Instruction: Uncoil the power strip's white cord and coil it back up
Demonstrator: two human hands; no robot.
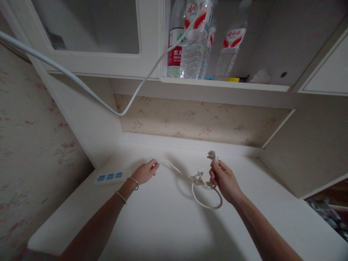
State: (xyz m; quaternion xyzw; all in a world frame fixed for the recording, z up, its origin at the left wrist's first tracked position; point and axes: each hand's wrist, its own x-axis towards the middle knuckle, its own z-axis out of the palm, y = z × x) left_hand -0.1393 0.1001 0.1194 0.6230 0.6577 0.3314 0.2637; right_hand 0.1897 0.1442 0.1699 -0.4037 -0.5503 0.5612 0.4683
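Note:
My left hand [145, 172] is closed on one end of a white cable [176, 170], just right of a white power strip [112, 177] with blue sockets. My right hand [223, 179] is closed on the other end, holding it up just below the plug [211, 155]. Between my hands the cable is knotted and hangs in a loop [206, 197] above the white desk [168, 224]. Two thin bracelets sit on my left wrist.
A second white cable [81, 85] sags across from the upper left to the shelf. Water bottles [194, 43] stand in the open white cabinet above. Floral wallpaper covers the left wall and the back panel.

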